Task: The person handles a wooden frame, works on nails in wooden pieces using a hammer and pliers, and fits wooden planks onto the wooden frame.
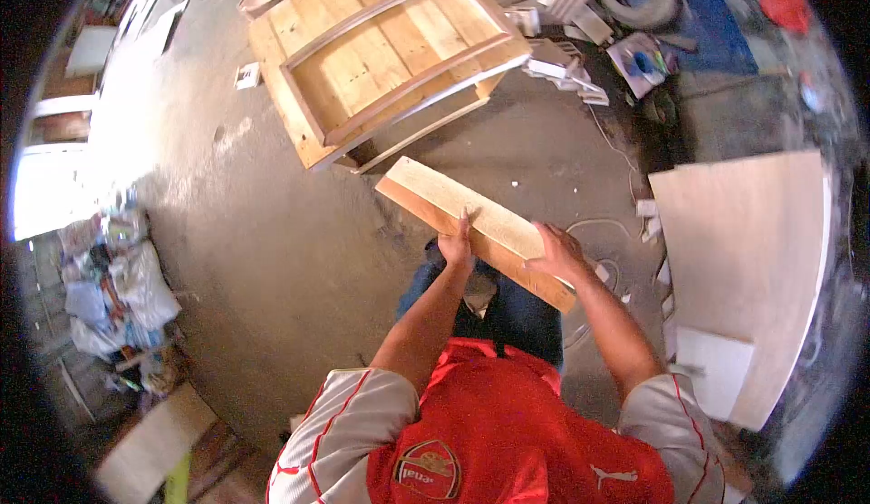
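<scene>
A wooden plank [489,223] is in both hands in front of my body, tilted down to the right. One long face is pale and the other is orange-brown; whether it is one thick piece or two boards together, I cannot tell. My left hand [458,243] grips its near edge around the middle, thumb laid over the top. Closer to the lower right end, my right hand [556,256] is wrapped over the far edge. The undersides of the fingers are hidden by the wood.
Ahead stands a wooden table [263,60] bearing a rectangular wooden frame [399,87]. A large plywood sheet [743,259] leans on the right, with a cable [603,223] on the floor. Filled bags [140,286] lie left. A tyre [666,5] and scraps sit at back right.
</scene>
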A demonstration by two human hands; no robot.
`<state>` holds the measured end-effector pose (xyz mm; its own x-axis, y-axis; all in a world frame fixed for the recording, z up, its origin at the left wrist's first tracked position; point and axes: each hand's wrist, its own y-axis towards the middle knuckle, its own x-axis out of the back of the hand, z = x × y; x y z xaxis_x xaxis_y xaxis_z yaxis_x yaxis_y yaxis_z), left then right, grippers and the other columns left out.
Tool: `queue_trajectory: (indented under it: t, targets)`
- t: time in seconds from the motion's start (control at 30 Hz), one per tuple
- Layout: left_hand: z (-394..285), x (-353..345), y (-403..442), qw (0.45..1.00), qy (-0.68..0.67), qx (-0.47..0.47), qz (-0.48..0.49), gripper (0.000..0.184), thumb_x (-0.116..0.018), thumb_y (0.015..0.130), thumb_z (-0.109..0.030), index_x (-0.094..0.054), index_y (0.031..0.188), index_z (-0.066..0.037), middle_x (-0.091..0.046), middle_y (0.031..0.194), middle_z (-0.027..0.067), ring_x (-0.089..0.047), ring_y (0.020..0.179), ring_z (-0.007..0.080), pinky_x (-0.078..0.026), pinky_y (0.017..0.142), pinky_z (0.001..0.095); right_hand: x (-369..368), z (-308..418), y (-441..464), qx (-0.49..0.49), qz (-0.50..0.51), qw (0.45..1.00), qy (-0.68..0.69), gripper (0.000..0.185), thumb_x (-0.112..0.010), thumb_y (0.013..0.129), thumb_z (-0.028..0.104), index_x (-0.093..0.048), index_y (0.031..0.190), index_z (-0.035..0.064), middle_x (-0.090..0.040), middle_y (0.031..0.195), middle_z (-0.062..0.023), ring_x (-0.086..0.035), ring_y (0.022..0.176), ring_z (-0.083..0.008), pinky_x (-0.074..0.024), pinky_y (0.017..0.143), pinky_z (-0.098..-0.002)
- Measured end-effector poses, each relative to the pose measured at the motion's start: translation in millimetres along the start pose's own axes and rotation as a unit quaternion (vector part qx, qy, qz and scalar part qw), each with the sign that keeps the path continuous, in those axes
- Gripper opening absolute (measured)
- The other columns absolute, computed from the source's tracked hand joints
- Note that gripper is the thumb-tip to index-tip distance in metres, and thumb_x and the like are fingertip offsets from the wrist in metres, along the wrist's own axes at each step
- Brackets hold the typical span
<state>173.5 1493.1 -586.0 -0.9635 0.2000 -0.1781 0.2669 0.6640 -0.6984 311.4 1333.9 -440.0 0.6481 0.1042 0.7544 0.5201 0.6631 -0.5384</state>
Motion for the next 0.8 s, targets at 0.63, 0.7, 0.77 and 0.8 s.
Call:
queue_trajectory:
  t: [0.63,0.7,0.77,0.8]
  targets:
    - [106,-103,314,0.916,-0.105,-0.036,-0.387,0.057,-0.082,0.084,-0.032,-0.06,0.119,0.007,-0.069,0.112,0.0195,-0.067,0.098,0.0252,-0.052,0.086,0.0376,-35,-95,479,0.241,0.215,0.944,-0.067,0.091,-0.085,0.064,0.034,-0.047,0.143,0.0105,-0.052,0.141,-0.0185,-0.048,0.132,-0.0364,-0.0395,0.11,-0.0453]
    - [96,-97,347,0.921,-0.041,-0.079,-0.379,0.054,-0.08,0.085,-0.031,-0.061,0.118,0.007,-0.069,0.113,0.0201,-0.066,0.099,0.0243,-0.052,0.087,0.0366,-61,-94,514,0.272,0.205,0.939,-0.046,0.09,-0.085,0.065,0.031,-0.047,0.143,0.0089,-0.05,0.142,-0.0179,-0.046,0.135,-0.0351,-0.0376,0.112,-0.0439]
    - [140,-84,407,0.905,0.005,-0.203,-0.373,0.052,-0.08,0.085,-0.03,-0.061,0.117,0.006,-0.07,0.111,0.0184,-0.066,0.099,0.0234,-0.051,0.087,0.0361,-92,-95,553,0.327,0.176,0.927,-0.057,0.09,-0.085,0.065,0.028,-0.046,0.143,0.007,-0.049,0.143,-0.0175,-0.043,0.136,-0.034,-0.0356,0.113,-0.0429]
    - [152,-81,427,0.892,-0.001,-0.248,-0.378,0.051,-0.08,0.085,-0.029,-0.061,0.117,0.006,-0.07,0.111,0.0175,-0.066,0.098,0.023,-0.051,0.087,0.0359,-114,-108,583,0.348,0.167,0.921,-0.045,0.09,-0.087,0.066,0.029,-0.047,0.142,0.0041,-0.048,0.141,-0.0194,-0.042,0.136,-0.0356,-0.0341,0.115,-0.043]
